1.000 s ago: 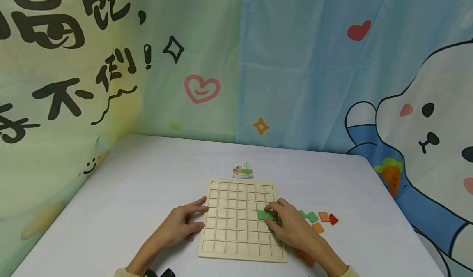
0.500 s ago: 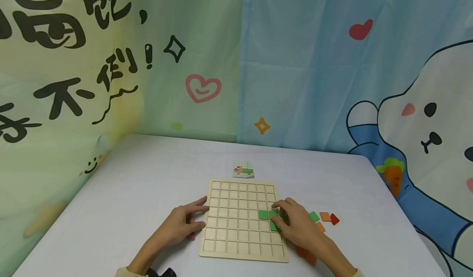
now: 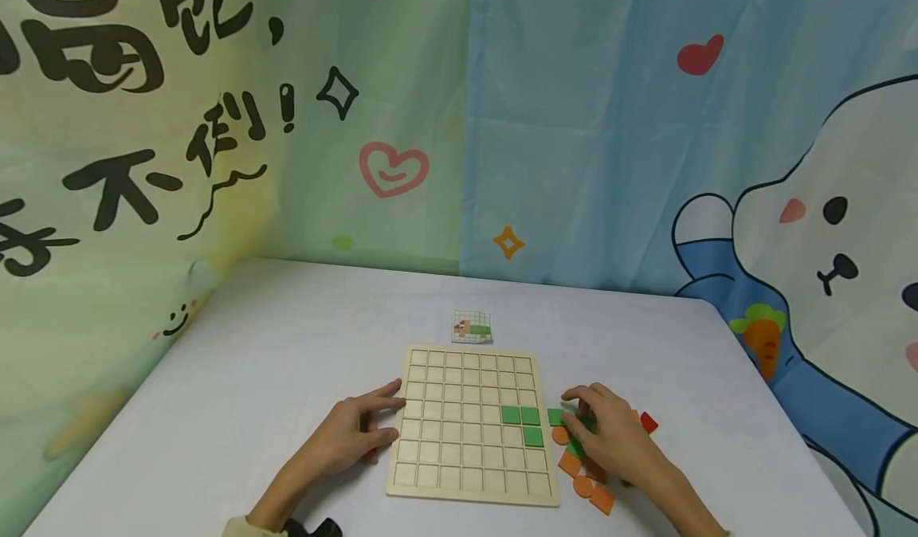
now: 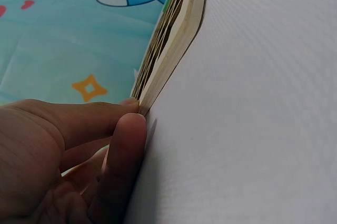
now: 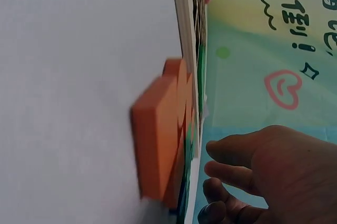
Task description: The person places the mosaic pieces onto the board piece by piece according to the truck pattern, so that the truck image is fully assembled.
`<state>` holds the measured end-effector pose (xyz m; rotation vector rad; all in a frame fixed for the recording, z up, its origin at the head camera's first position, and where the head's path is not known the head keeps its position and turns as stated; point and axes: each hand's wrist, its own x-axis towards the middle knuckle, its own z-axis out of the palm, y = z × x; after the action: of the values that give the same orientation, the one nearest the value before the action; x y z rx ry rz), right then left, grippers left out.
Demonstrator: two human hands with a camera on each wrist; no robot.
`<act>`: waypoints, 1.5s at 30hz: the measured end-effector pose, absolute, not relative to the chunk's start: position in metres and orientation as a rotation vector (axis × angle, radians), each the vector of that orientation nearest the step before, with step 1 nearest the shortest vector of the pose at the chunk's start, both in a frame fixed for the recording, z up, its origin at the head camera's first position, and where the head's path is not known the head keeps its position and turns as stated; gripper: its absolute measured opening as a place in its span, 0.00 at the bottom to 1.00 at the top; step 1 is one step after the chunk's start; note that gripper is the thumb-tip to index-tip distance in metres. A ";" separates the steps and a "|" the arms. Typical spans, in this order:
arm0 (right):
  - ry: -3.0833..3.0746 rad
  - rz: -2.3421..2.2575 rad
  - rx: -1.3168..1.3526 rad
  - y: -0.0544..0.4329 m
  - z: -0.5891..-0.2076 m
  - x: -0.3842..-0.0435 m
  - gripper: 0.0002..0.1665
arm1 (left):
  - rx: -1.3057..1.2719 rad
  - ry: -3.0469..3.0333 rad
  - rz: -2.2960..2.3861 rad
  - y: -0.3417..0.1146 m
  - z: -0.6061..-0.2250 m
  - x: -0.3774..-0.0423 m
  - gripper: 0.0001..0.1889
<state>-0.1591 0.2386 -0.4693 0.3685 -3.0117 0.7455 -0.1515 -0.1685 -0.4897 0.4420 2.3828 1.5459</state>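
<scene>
A pale wooden grid board (image 3: 459, 425) lies flat on the table. Three green square tiles (image 3: 533, 437) sit in cells near its right side. My left hand (image 3: 358, 425) rests against the board's left edge, and in the left wrist view its fingertips (image 4: 131, 124) touch the wooden rim. My right hand (image 3: 613, 433) is over a loose pile right of the board, thumb and fingers apart with nothing seen between them. Under and around it lie green tiles (image 3: 555, 417), an orange round piece (image 3: 560, 436) and orange tiles (image 3: 602, 499); the hand hides part of the pile.
Behind the board lies a small card (image 3: 472, 327) with a gridded coloured picture. A red piece (image 3: 649, 422) is at the pile's far right. The white table (image 3: 323, 322) meets a printed curtain (image 3: 574, 162) at the back.
My right hand has left the board and moved right to the loose pieces, uncovering the three green tiles in their cells. My left hand stays at the board's left edge.
</scene>
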 end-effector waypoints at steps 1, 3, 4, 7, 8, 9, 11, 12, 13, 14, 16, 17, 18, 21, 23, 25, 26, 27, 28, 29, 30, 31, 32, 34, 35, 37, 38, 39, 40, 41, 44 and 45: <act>-3.015 0.738 0.356 0.241 -0.469 -0.159 0.14 | 0.444 2.383 1.547 -0.169 -0.490 -0.151 0.28; -3.023 0.726 0.332 0.245 -0.468 -0.159 0.14 | 0.444 2.382 1.548 -0.169 -0.490 -0.151 0.28; -3.029 0.720 0.321 0.248 -0.468 -0.159 0.15 | 0.444 2.380 1.550 -0.169 -0.490 -0.151 0.28; -3.056 0.702 0.275 0.254 -0.468 -0.158 0.16 | 0.444 2.373 1.554 -0.169 -0.490 -0.151 0.28; -3.066 0.689 0.262 0.256 -0.468 -0.158 0.17 | 0.444 2.372 1.554 -0.170 -0.490 -0.151 0.28; -3.076 0.680 0.246 0.258 -0.468 -0.158 0.17 | 0.446 2.369 1.556 -0.170 -0.490 -0.151 0.28; -3.090 0.665 0.209 0.262 -0.469 -0.158 0.18 | 0.452 2.368 1.559 -0.171 -0.491 -0.151 0.28; -3.095 0.662 0.195 0.263 -0.469 -0.157 0.18 | 0.456 2.370 1.557 -0.171 -0.491 -0.151 0.28; -3.099 0.656 0.179 0.265 -0.470 -0.157 0.19 | 0.459 2.370 1.559 -0.171 -0.491 -0.151 0.28; -3.100 0.651 0.172 0.266 -0.470 -0.157 0.19 | 0.461 2.374 1.555 -0.172 -0.491 -0.151 0.28; -3.107 0.655 0.150 0.268 -0.471 -0.156 0.19 | 0.460 2.378 1.551 -0.173 -0.491 -0.150 0.28; -3.110 0.657 0.144 0.269 -0.472 -0.156 0.19 | 0.456 2.379 1.548 -0.173 -0.492 -0.150 0.28; -3.114 0.657 0.136 0.270 -0.472 -0.156 0.20 | 0.455 2.384 1.544 -0.173 -0.492 -0.150 0.28; -3.129 0.654 0.104 0.272 -0.474 -0.156 0.21 | 0.449 2.387 1.547 -0.174 -0.492 -0.150 0.28; -3.136 0.643 0.079 0.274 -0.475 -0.157 0.22 | 0.453 2.391 1.550 -0.175 -0.492 -0.150 0.28; -3.139 0.631 0.055 0.275 -0.476 -0.157 0.24 | 0.459 2.391 1.555 -0.175 -0.492 -0.150 0.28; -3.139 0.627 0.047 0.276 -0.476 -0.156 0.24 | 0.462 2.392 1.555 -0.175 -0.492 -0.150 0.28; -3.140 0.621 0.034 0.277 -0.476 -0.156 0.25 | 0.464 2.390 1.556 -0.175 -0.492 -0.150 0.28; -3.140 0.615 0.022 0.278 -0.476 -0.155 0.26 | 0.465 2.390 1.555 -0.174 -0.492 -0.150 0.28; -3.139 0.610 0.015 0.278 -0.476 -0.155 0.26 | 0.466 2.388 1.556 -0.174 -0.492 -0.150 0.28; -3.140 0.609 0.006 0.279 -0.476 -0.154 0.26 | 0.466 2.385 1.559 -0.174 -0.492 -0.150 0.28; -3.141 0.605 -0.003 0.279 -0.475 -0.154 0.26 | 0.466 2.384 1.560 -0.174 -0.492 -0.150 0.28; -3.142 0.601 -0.014 0.279 -0.475 -0.154 0.26 | 0.466 2.384 1.558 -0.173 -0.492 -0.150 0.28; -3.145 0.592 -0.031 0.280 -0.474 -0.154 0.25 | 0.468 2.382 1.559 -0.173 -0.492 -0.151 0.28; -3.145 0.589 -0.034 0.281 -0.473 -0.154 0.24 | 0.469 2.383 1.558 -0.172 -0.492 -0.151 0.28; -3.146 0.583 -0.041 0.282 -0.473 -0.154 0.23 | 0.468 2.389 1.552 -0.172 -0.492 -0.151 0.27; -3.145 0.580 -0.044 0.283 -0.473 -0.154 0.22 | 0.467 2.387 1.551 -0.171 -0.492 -0.151 0.27; -3.141 0.577 -0.043 0.283 -0.472 -0.154 0.22 | 0.465 2.388 1.549 -0.171 -0.492 -0.151 0.28; -3.137 0.574 -0.043 0.284 -0.472 -0.154 0.21 | 0.462 2.389 1.548 -0.171 -0.492 -0.151 0.28; -3.133 0.569 -0.042 0.285 -0.472 -0.154 0.21 | 0.459 2.389 1.546 -0.170 -0.492 -0.152 0.28; -3.129 0.579 -0.050 0.286 -0.470 -0.154 0.21 | 0.448 2.391 1.544 -0.169 -0.492 -0.152 0.28; -3.134 0.586 -0.056 0.286 -0.470 -0.154 0.21 | 0.446 2.391 1.544 -0.169 -0.492 -0.152 0.28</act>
<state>-0.1540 0.2864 -0.4703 -0.0560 -3.1336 0.5859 -0.1518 -0.1691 -0.4919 0.4461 2.3905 1.5436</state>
